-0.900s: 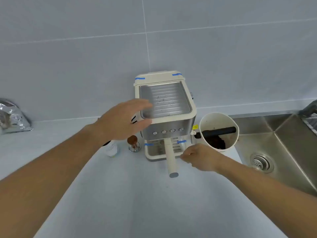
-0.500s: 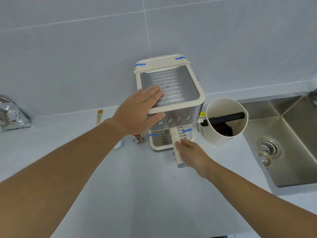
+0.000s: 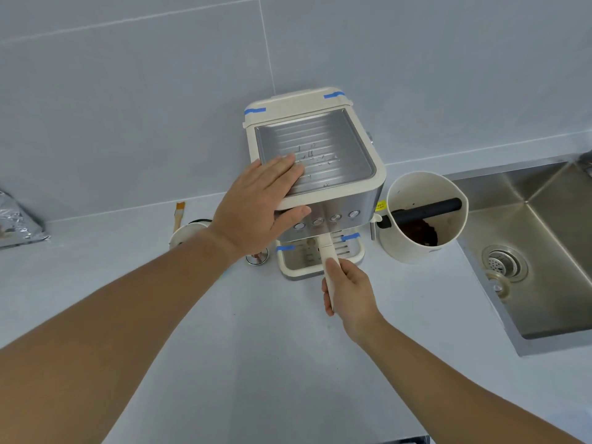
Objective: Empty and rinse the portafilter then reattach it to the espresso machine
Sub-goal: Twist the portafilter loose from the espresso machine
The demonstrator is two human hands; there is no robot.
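A cream and steel espresso machine (image 3: 339, 136) stands against the tiled wall on the white counter. My left hand (image 3: 256, 206) lies flat on the front left corner of its top tray, thumb hooked over the front edge above the buttons. The portafilter (image 3: 326, 248) sits under the machine's front, its cream handle pointing toward me over the drip tray. My right hand (image 3: 349, 290) is wrapped around that handle's near end. The portafilter's basket is hidden under the machine.
A cream knock box (image 3: 413, 251) with a black bar and dark coffee grounds stands right of the machine. A steel sink (image 3: 541, 283) with a drain lies further right. A tamper (image 3: 256, 256), a small white cup and a brush (image 3: 179, 213) sit left; a foil bag (image 3: 16, 222) far left.
My left hand went from hovering to pressing flat on the machine's top. My right hand moved from beside the handle to closing around it.
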